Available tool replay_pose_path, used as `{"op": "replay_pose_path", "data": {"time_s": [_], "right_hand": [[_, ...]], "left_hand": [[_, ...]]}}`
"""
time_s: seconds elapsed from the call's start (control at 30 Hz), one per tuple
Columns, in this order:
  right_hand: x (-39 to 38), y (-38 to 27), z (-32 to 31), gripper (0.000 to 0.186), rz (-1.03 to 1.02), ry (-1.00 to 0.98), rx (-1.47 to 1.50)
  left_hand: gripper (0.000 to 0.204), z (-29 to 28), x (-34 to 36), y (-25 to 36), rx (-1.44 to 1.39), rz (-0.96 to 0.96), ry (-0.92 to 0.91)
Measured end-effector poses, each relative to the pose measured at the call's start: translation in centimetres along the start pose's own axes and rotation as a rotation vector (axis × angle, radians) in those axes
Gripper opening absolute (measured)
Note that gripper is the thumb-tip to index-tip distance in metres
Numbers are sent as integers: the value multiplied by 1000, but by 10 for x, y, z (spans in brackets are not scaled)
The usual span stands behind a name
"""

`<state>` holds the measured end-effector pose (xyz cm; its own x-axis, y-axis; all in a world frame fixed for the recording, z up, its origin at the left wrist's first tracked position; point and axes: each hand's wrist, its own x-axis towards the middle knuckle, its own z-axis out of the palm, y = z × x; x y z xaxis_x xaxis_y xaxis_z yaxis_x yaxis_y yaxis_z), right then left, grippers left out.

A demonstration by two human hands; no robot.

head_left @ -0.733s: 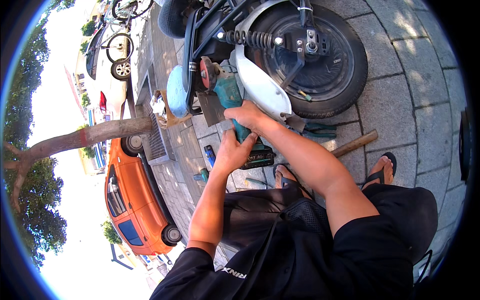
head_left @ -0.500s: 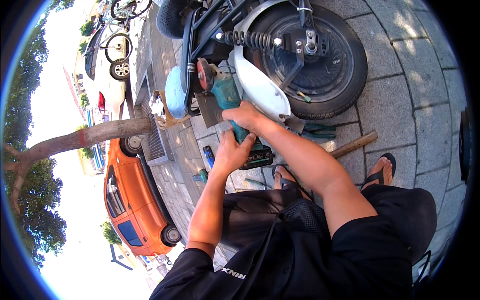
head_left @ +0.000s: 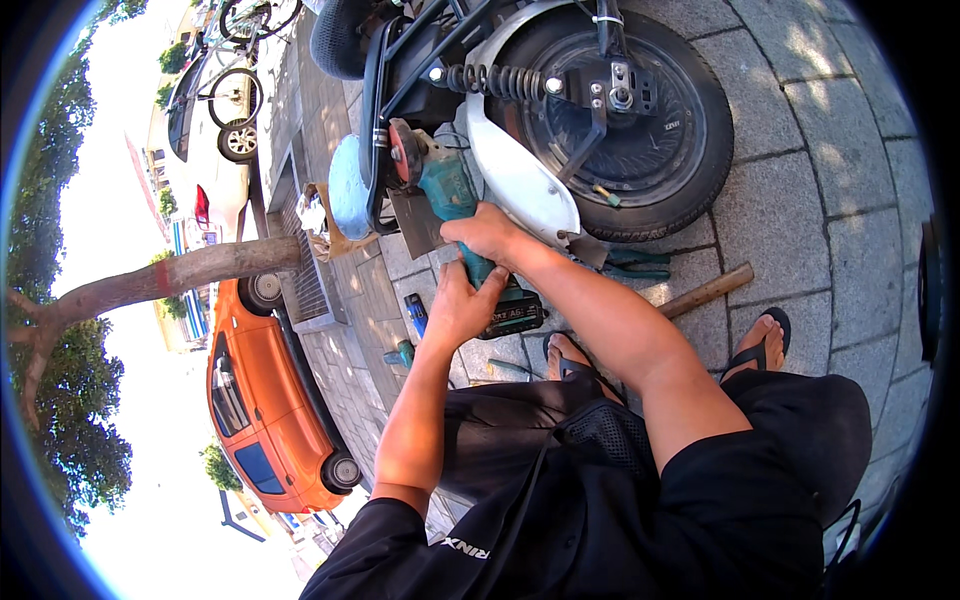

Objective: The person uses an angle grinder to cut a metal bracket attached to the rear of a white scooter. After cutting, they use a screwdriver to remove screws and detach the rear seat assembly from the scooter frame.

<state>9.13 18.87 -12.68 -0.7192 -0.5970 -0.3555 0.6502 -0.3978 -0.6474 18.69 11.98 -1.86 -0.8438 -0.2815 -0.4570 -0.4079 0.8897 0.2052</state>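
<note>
Both my hands are wrapped around a teal cordless angle grinder (head_left: pixel 450 188) with a black battery at its near end. My right hand (head_left: pixel 484 236) grips the body nearer the head, while my left hand (head_left: pixel 464 306) closes around the handle just above the battery. The grinder's red disc (head_left: pixel 404 153) stands close beside a black frame tube (head_left: pixel 377 130) of an electric scooter; whether they touch I cannot tell. Right of the grinder lies a white fender (head_left: pixel 520 175), next to the scooter's black wheel (head_left: pixel 650 130). A coil-spring shock absorber (head_left: pixel 495 82) runs above the fender.
A wooden stick (head_left: pixel 708 290), dark-green gloves (head_left: pixel 637 264) and a blue-black tool (head_left: pixel 416 312) lie on the paving. A light-blue oval piece (head_left: pixel 349 187) sits left of the frame. A tree trunk (head_left: pixel 200 268) and an orange car (head_left: pixel 270 395) are farther left. My sandalled feet are close by.
</note>
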Motion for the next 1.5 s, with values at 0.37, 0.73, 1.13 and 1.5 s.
{"op": "replay_pose_path", "data": {"time_s": [0.37, 0.73, 1.13, 1.5], "right_hand": [[5, 3, 0, 16, 7, 10, 0], [6, 4, 1, 17, 4, 5, 12], [14, 11, 2, 16, -34, 25, -3], [16, 13, 0, 20, -1, -5, 6]], "left_hand": [[73, 1, 4, -3, 18, 23, 4], [72, 0, 6, -9, 18, 46, 1], [67, -1, 6, -10, 3, 77, 11], [65, -1, 8, -11, 29, 71, 4]]}}
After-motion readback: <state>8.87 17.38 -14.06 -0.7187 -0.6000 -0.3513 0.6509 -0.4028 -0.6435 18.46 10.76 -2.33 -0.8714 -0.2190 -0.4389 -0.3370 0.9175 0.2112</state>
